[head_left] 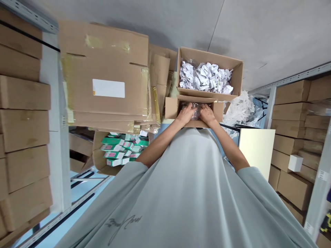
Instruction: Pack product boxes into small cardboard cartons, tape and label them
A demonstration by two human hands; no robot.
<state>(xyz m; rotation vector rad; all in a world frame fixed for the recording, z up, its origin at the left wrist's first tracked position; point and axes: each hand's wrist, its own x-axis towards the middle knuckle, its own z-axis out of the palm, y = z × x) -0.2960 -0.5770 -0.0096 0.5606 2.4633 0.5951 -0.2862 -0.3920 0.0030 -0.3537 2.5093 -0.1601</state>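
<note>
Left hand (186, 113), right hand (207, 113) on clear plastic (196, 114) inside carton (171, 109), grip unclear, shirt script (124, 223) illegible, white label (110, 88)

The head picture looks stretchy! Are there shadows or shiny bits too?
Head view: the shelf posts lean, perhaps from a wide lens; head view: soft shadows fall on the grey wall; head view: glints show on the tape and plastic.

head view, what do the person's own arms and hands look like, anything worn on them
The left hand and right hand are ungloved. The forearms are bare, with no watch or bracelet visible; rings are too small to tell. Loose, pale grey-green fabric sleeves end near the elbows, matching the shirt, which bears dark, handwriting-like script.
</note>
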